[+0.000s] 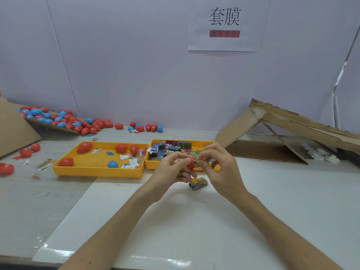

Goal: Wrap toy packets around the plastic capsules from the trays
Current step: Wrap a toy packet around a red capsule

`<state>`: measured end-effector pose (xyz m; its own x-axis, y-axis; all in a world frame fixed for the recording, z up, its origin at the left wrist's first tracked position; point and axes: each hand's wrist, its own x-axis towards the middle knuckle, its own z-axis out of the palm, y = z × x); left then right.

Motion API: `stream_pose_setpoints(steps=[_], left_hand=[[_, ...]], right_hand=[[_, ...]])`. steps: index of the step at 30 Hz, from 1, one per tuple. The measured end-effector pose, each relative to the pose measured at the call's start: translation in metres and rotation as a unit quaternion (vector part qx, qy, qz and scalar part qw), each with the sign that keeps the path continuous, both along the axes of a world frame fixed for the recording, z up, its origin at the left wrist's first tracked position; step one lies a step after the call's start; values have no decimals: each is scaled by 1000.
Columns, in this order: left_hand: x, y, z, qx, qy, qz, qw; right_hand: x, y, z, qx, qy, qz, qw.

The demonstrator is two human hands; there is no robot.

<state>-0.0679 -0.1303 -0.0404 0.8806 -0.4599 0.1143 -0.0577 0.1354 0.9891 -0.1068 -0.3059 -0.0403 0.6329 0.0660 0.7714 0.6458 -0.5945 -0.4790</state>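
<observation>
Above the near middle of the counter [39,201], both hands meet over a white sheet [175,227]. The left hand [169,172] grips a red capsule [190,162], its thumb and curled fingers [185,160] closed round the left end. The right hand [222,170] pinches a printed packet [197,164] against the capsule's right end with thumb and forefinger, its other fingers loosely curled. How far the packet reaches round the capsule cannot be told. Just below the hands a small bundle [197,183] of packets lies on the sheet. Beyond the hands stand two yellow trays side by side: the left tray [97,173] holds a few red capsules, one blue one and paper scraps, and the right tray [194,141] is filled with packets. Far left, a pile [64,119] of red and blue capsules spills along the wall. Folded cardboard [282,129] leans at far right, and a paper sign [224,26] hangs on the wall.
</observation>
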Motion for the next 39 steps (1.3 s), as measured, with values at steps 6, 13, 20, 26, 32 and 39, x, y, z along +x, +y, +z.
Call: stream_pose_setpoints(steps=[6,13,20,26,32,39], left_hand=[[1,0,-1,9,-5,5,1000],[1,1,-2,16,-14,6,1000],[2,1,-3,19,-17,3,1000],[1,1,-2,5,5,-21,1000],[0,2,-2,-1,5,-31,1000],[0,4,0,-30,28,-49,998]], right_hand=[[1,1,-1,0,3,0,1000],[0,1,0,1,5,-4,1000],[1,0,-2,-1,11,-2,1000],[2,0,-3,-4,15,-2,1000],[-3,3,1,19,16,5,1000],[-5,-4,5,87,137,54,985]])
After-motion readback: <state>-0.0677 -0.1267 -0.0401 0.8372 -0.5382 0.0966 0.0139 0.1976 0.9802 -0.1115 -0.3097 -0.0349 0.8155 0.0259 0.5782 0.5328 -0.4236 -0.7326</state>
